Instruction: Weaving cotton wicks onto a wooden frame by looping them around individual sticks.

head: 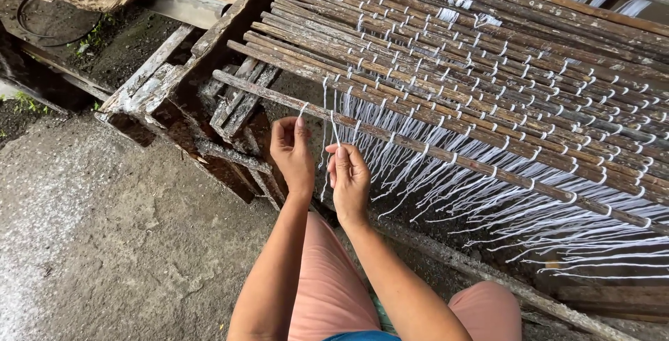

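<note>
Both hands up at the near edge of the stick mat (488,69), left end of the front stick (390,135).

Left hand (293,154): fingers curled, thumb and forefinger pinched on a strand of white string (327,114). The strand's free end pokes up just above my fingertips, right under the front stick.

Right hand (350,177): also closed in a pinch, thumb against forefinger, holding string that runs up to the front stick. Whether this is the same strand as in my left or a second one, I can't tell; the lines cross between the hands and are too thin to sort out.

Hands are just beside each other, not touching.

Mat: rows of thin brown sticks lying side by side, tied with white string in several lines of knots running across them. Loose string ends (529,215) hang in a fringe below the front stick, all along to the right.

Mat lies on a worn wooden frame (174,97), its corner left of my left hand. Concrete floor (104,243) below and to the left. My knees in pink shorts (327,292) at bottom of view.
</note>
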